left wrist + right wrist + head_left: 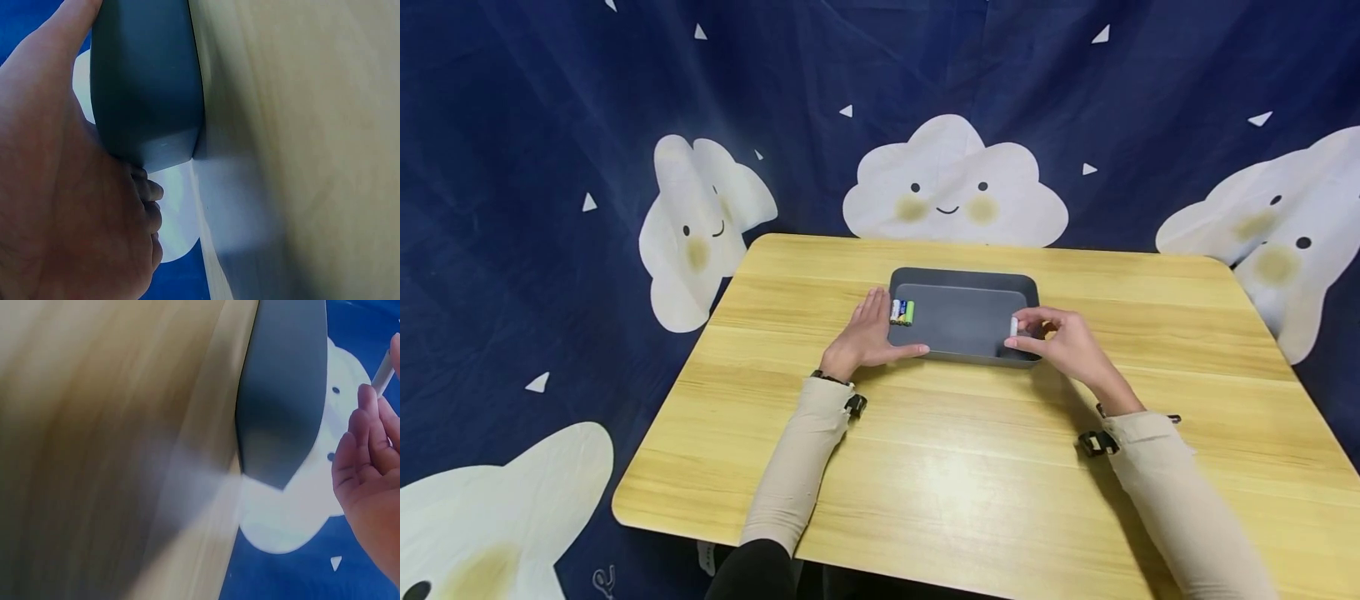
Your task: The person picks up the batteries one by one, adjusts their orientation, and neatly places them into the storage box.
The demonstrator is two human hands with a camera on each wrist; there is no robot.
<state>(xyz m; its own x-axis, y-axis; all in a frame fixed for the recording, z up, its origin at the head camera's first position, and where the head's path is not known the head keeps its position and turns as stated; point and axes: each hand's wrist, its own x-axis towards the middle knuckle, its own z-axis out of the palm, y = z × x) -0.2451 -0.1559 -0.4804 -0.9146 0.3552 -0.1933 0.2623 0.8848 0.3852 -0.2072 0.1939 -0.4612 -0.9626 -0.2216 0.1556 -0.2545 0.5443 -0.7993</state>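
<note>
A shallow dark grey tray [958,321] lies on the table. My left hand [868,331] rests at its left end, fingers straight along the side and thumb along the front edge. Next to those fingers, inside the tray, several small batteries [902,312] in white, blue and green stand side by side. Over the tray's right end, my right hand [1063,337] pinches a white battery [1013,327] between thumb and fingertips. Something gold and dark [1048,330] shows partly behind that hand; its kind is hidden. In the right wrist view the white battery [382,375] is held above the tray's rim.
The light wooden table [925,467] has rounded corners and extends around the tray on all sides. Behind it hangs a dark blue curtain [805,67] with white clouds and triangles. Dark straps with small devices [1097,442] sit on both wrists.
</note>
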